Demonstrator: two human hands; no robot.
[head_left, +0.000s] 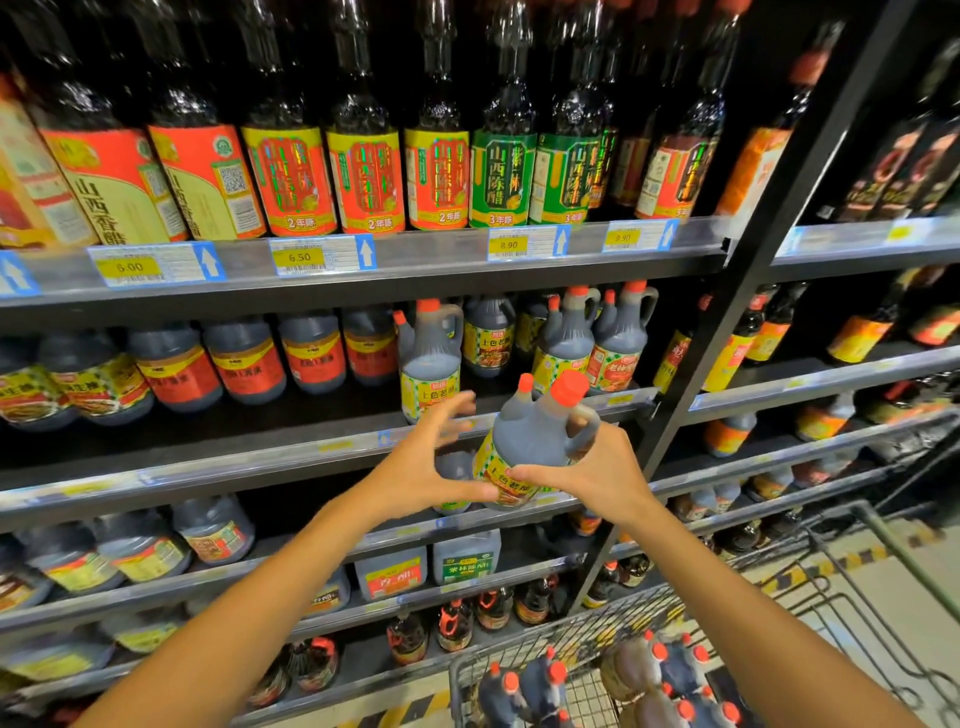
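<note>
Store shelf (234, 467) | R hand (597, 478) grips jug (530, 436) | L hand (421, 462) spread, beside jug

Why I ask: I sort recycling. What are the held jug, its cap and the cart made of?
Jug: probably plastic, translucent with a dull sheen; the dark liquid shows through and the handle is moulded in.
Cap: orange-red, seemingly matte plastic.
Cart: metal wire by the look, a thin grey grid with glints.
</note>
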